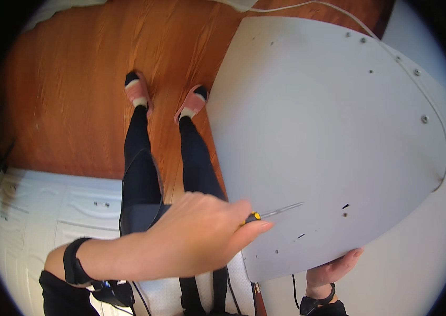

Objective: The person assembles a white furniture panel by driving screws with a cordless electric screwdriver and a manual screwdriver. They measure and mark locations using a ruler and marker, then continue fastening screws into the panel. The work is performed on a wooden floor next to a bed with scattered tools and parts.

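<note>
A screwdriver (281,209) with a yellow and black handle is gripped in my left hand (202,231). Its thin metal shaft points right, over the face of a large white panel (307,121); whether the tip touches it I cannot tell. My left fingers are wrapped round the handle, hiding most of it. At the panel's near edge, my right hand (331,271) holds on, fingertips against the rim and part of the hand out of sight. Small holes and dark slots mark the panel near the screwdriver. Several metal fittings (424,119) sit along its right side.
A white cable (441,126) curves over the panel's far and right side. My feet in pink slippers (191,105) stand on the brown wood floor (70,95), left of the panel. White cabinet doors (86,205) are at the lower left. A dark strap circles each wrist.
</note>
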